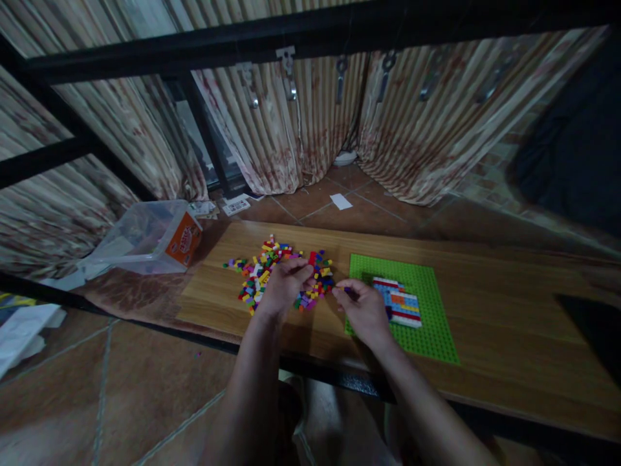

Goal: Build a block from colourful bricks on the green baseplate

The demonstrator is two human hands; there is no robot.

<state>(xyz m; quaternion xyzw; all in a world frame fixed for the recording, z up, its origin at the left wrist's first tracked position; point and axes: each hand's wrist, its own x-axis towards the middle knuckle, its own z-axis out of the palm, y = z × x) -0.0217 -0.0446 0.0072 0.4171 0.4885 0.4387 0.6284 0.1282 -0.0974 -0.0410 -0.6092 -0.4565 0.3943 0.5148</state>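
Loose, many-coloured building bricks (262, 278) lie in a spread-out pile on the wooden table. Over the pile's right part is my left hand (287, 283), its fingers closed together; whatever they may hold is hidden. My right hand (363, 309) is between the pile and the green baseplate (439, 323), pinching a small dark building brick (346, 289) at its fingertips. On the baseplate sits a flat block of joined bricks (400, 304) in rows of white, red, light blue, orange and yellow. My right hand covers the baseplate's left edge in part.
The long wooden table (504, 310) runs across in front of me. A clear plastic tub (145, 236) with an orange label stands beyond its left end. A dark flat object (589, 330) lies at the right. Papers (341, 201) are on the tiled floor near the curtains (291, 142).
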